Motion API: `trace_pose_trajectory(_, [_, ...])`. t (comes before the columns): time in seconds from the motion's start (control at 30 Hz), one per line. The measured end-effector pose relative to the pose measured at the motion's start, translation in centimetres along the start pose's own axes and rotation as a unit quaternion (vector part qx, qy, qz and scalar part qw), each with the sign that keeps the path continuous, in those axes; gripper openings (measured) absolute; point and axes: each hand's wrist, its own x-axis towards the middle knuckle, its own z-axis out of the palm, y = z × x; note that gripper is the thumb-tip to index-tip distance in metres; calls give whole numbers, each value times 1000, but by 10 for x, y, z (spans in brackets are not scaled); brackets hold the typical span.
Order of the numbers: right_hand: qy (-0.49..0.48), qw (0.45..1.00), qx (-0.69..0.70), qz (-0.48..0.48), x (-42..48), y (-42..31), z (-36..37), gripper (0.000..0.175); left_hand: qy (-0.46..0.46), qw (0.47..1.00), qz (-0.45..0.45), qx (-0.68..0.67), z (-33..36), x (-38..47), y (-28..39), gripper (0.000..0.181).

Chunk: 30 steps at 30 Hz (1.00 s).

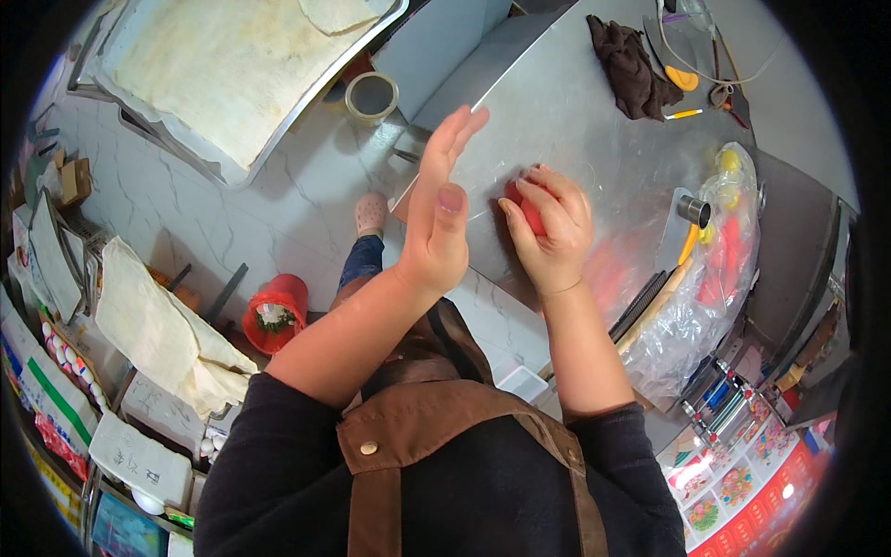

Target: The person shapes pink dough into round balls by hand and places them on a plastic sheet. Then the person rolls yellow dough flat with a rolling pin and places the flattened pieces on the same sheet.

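Observation:
My right hand (557, 226) is curled over a red lump (534, 216), probably dough, resting on the stainless steel table (515, 139). Its fingers and thumb cover most of the lump. My left hand (438, 230) is held up near the table's edge, flat, with fingers extended and nothing in it. Reddish smears (607, 268) mark the steel beside my right wrist. Further right, a round metal cutter (695, 211) stands by a scraper with a yellow handle (688, 244). A clear plastic bag (696, 334) there holds red and yellow lumps.
A crumpled brown cloth (626, 69) and a yellow-and-white pen-like tool (683, 114) lie at the table's far side. On the left are a cloth-lined metal tray (254, 170) and a red bin (289, 285) on the floor. Packed shelves with boxes (139, 456) stand lower left.

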Motion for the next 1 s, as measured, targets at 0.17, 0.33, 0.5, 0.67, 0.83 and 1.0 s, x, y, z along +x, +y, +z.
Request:
trace_pose_trajectory(0.17, [-1, 999, -34, 6, 7, 2, 10, 20, -9, 1000, -1, -12, 2, -8, 8, 68])
trace_pose_trajectory(0.33, [-93, 994, 13, 55, 4, -3, -12, 46, -15, 996, -84, 41, 2, -7, 34, 57])
trace_pose_trajectory(0.5, [137, 877, 334, 318, -2, 13, -27, 68, -1, 990, -139, 19, 3, 8, 55, 56])
trace_pose_trajectory(0.67, [-91, 995, 29, -4, -7, 7, -17, 44, -60, 986, -129, 86, 8, 15, 61, 56])
trace_pose_trajectory(0.83, [118, 632, 583, 496, -9, -10, -54, 32, -41, 971, -228, 61, 27, 13, 67, 52])
trace_pose_trajectory(1.0, [145, 368, 840, 370, -82, -10, -143, 54, -147, 955, -233, 112, 92, -16, 64, 49])
